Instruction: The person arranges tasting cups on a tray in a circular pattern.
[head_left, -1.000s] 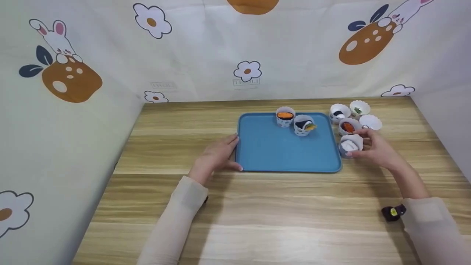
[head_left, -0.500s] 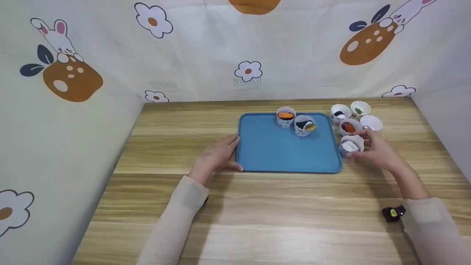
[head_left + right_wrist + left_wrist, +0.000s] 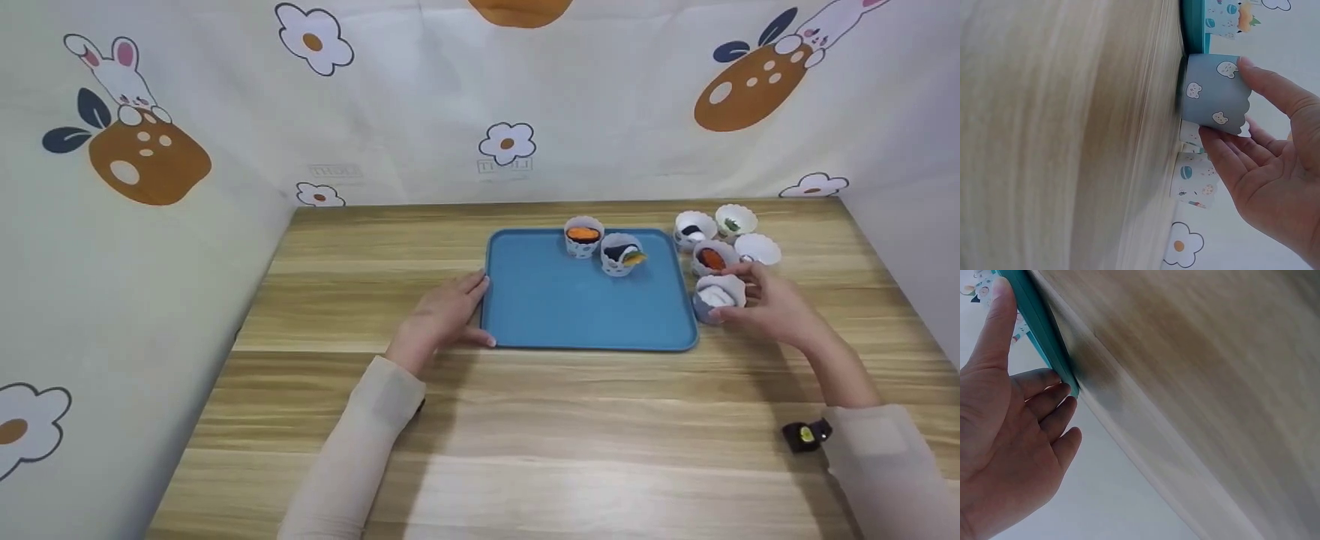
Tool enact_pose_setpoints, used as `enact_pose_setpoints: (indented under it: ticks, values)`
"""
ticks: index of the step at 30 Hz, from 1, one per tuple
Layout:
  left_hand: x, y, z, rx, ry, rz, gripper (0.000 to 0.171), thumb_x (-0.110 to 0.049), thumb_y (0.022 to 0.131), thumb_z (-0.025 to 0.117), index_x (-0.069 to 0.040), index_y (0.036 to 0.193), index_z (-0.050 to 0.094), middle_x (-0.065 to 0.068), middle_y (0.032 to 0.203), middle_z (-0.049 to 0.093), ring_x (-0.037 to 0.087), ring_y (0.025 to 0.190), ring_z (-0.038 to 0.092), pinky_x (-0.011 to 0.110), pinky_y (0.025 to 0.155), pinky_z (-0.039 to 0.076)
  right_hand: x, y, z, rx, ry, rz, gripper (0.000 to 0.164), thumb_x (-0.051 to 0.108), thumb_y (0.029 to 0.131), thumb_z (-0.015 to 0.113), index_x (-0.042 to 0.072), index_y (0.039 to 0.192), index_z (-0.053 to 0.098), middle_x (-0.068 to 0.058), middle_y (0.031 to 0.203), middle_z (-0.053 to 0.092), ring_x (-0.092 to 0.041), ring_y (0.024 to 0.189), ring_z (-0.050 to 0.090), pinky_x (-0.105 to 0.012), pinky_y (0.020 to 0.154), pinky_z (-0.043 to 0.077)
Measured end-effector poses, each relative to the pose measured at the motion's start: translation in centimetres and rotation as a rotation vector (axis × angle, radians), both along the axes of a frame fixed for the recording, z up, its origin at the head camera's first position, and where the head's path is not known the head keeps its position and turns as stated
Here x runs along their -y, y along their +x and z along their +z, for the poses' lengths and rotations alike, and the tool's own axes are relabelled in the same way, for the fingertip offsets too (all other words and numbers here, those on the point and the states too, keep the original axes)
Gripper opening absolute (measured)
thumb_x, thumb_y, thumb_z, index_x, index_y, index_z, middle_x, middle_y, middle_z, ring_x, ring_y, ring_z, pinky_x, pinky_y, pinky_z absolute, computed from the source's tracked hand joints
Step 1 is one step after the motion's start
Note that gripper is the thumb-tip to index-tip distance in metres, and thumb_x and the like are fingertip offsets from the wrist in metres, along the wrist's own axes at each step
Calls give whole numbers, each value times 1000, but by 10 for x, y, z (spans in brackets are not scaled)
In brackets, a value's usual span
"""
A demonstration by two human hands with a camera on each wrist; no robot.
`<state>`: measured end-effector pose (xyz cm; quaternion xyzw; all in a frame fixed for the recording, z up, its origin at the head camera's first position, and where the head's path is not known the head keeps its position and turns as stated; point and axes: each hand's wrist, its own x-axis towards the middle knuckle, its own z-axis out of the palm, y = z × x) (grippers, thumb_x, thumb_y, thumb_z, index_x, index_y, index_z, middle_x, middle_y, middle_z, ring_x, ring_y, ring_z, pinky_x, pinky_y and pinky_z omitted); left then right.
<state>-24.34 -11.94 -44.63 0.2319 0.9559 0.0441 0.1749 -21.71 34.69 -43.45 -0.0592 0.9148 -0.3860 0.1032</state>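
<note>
My right hand (image 3: 772, 304) grips a blue-grey paper baking cup (image 3: 1213, 93) by its scalloped rim, thumb on one side and fingers on the other. In the head view this cup holds something white and stands right beside the tray's right edge. At the left, my left hand (image 3: 442, 315) rests against the edge of the blue tray (image 3: 570, 307), fingers on its left side and thumb at the near corner. Two paper cups are at the tray's far edge: one with an orange-topped sushi piece (image 3: 583, 235), one with a dark, white and yellow piece (image 3: 622, 256).
Right of the tray several more cups stand close together: one with a red-topped piece (image 3: 711, 259), one with a black-and-white piece (image 3: 694, 231), one with something green (image 3: 735, 222) and a white cup (image 3: 759, 250). A patterned curtain (image 3: 405, 105) rises behind the wooden table (image 3: 555, 442).
The view has shifted very slightly. Both hands keep their places, the right on the blue-grey cup and the left at the tray; no cup has visibly moved.
</note>
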Motion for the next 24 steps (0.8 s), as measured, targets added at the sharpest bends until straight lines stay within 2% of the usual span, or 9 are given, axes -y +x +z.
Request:
enact_pose_setpoints:
  ticks: [2,4,6,9,11,16,24]
  values:
    - [0,0,0,4,0,2,106,-60,84,69,-9,160,16,7,169,10,26,156,15,43,126,21,0,0,1,-14,3,3,74,21,87,78,-11,139,37,-37,143,41,-58,134,41,-64,108,37]
    - [0,-1,0,2,-8,-3,106,-60,84,69,-9,160,17,7,169,11,26,156,15,43,126,22,0,1,2,-32,-2,4,72,19,87,78,-12,138,38,-37,142,43,-58,132,43,-45,107,49]
    - [0,-1,1,1,-16,-9,106,-60,83,70,-8,160,17,8,169,12,26,156,16,43,126,22,1,1,3,-40,1,2,71,18,87,78,-13,138,38,-37,141,44,-58,131,44,-44,106,49]
    - [0,-2,2,0,-27,-16,107,-60,83,70,-8,160,17,8,169,13,27,156,16,43,126,23,2,1,5,-40,-2,-5,71,17,87,78,-12,138,38,-36,140,44,-58,130,45,-45,105,50]
    - [0,-1,2,6,-29,-13,107,-61,84,69,-8,160,17,8,169,12,27,156,16,43,126,23,3,1,7,-22,-2,-11,73,20,88,77,-11,139,37,-36,143,42,-58,132,44,-63,107,38]
    - [0,-1,3,3,-35,-17,107,-61,84,68,-8,160,16,8,169,12,27,156,15,42,126,22,7,2,15,12,-11,-25,76,25,87,78,-7,141,35,-34,147,38,-57,135,41,-64,108,38]
    - [0,-1,2,9,-24,-21,106,-60,84,69,-7,160,16,9,169,12,26,156,14,42,127,20,12,2,18,-11,13,-22,78,31,87,79,-6,141,37,-34,148,39,-56,134,42,-62,106,40]
